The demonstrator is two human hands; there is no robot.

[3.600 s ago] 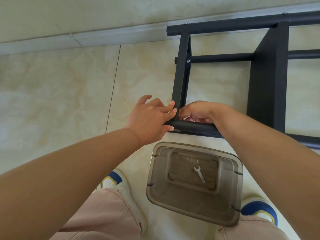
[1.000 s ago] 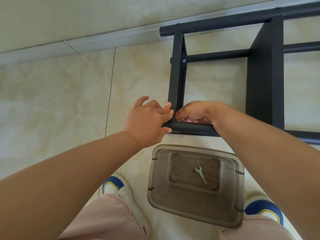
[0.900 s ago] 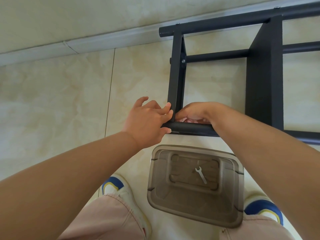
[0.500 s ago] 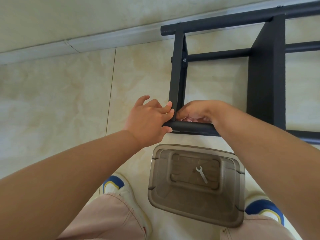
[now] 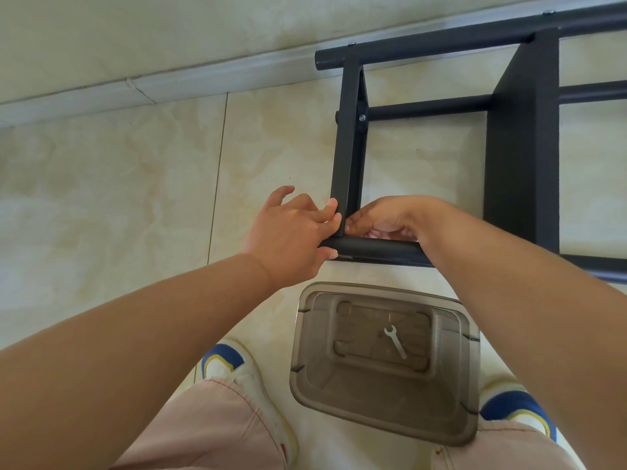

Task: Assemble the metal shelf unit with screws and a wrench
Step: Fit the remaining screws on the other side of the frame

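On the tiled floor, reading from the left:

- Left hand: thumb under the end of the near round tube, fingers loosely spread against the outer face of the end crosspiece; steadies the corner joint.
- Black metal shelf frame: lies on its side along the skirting. Far rail, end crosspiece, mid bar and flat panel already joined; one fitted screw visible at the mid bar.
- Right hand: fingers curled into the inner angle of the near corner, seemingly pinching a fastener; the fastener itself is hidden, so cannot tell.
- Clear plastic bin: stands between the shoes, just below the near tube.
- Wrench: small, silver, lying in the bin, untouched.

Status, as judged: frame largely assembled; near corner screw being started by hand; wrench tightening remains. Any further joints lie out of view.
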